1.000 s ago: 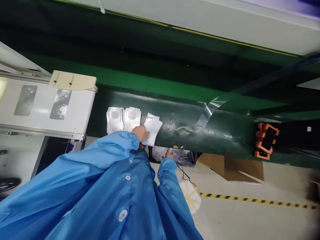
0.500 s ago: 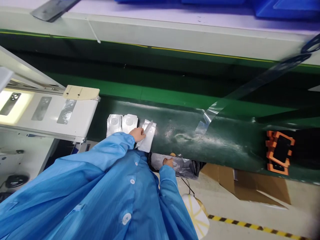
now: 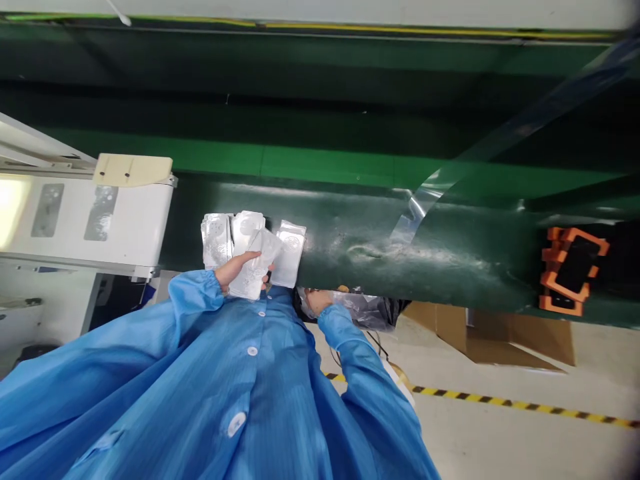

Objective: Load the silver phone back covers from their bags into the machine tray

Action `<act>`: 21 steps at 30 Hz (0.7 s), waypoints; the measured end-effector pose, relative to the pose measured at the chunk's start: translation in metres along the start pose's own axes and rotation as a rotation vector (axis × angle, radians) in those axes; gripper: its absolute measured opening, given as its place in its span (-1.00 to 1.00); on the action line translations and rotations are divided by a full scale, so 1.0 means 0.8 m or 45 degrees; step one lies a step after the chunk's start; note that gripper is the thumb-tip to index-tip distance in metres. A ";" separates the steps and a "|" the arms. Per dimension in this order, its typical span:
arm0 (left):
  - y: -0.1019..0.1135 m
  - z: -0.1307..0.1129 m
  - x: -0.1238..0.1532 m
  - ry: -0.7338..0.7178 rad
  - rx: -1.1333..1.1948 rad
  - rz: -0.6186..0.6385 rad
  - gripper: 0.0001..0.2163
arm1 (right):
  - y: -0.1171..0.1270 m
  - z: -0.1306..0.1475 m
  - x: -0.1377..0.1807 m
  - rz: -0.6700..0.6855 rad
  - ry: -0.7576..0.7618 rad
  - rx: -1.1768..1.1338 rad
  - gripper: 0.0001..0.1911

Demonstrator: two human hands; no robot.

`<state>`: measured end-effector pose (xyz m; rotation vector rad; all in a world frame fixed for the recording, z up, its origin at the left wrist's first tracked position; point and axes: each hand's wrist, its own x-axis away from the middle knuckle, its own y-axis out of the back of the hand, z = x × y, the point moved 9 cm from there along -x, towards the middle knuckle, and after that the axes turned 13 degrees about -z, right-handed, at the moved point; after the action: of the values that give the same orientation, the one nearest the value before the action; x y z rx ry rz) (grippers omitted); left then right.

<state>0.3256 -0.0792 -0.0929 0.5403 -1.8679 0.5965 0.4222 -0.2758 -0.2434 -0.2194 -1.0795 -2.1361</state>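
My left hand [image 3: 235, 270] is closed around a clear, silvery phone-shaped film [image 3: 256, 275], thumb on top and fingertips showing past its right side. The held film is tilted and overlaps the front of the middle stack of silvery films [image 3: 249, 223]. Just left of that lies another stack of films [image 3: 216, 237], and to the right a third stack [image 3: 290, 253] rests near the bench edge. My right hand [image 3: 318, 301] is low at the bench's front edge, beside the clear plastic liner of a bin [image 3: 360, 307]; its fingers are too unclear to read.
The dark green bench [image 3: 350, 227] runs across. A white conveyor [image 3: 130, 220] with phone-shaped pieces stands left. Clear film strip [image 3: 415, 213] hangs onto the bench. Orange-framed black pieces [image 3: 575, 267] are stacked right; an open cardboard box [image 3: 490, 333] sits below.
My left hand has moved left from the right-hand stack and now holds a film up over the middle stack. My right hand has shifted left along the bin. The view has tilted down.
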 end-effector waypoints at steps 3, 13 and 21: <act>-0.001 0.012 0.005 0.068 0.013 0.010 -0.40 | 0.000 -0.018 0.014 0.196 0.082 0.205 -0.92; 0.002 0.029 -0.008 0.020 -0.128 -0.113 -0.38 | 0.035 -0.111 0.006 0.338 -0.026 0.607 -0.66; 0.004 0.043 -0.004 0.023 -0.086 -0.155 -0.40 | -0.004 -0.080 0.005 0.209 -0.110 0.532 -0.56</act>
<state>0.3006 -0.0981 -0.1070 0.5975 -1.8167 0.4550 0.4271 -0.3247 -0.2843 -0.1952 -1.4758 -1.7246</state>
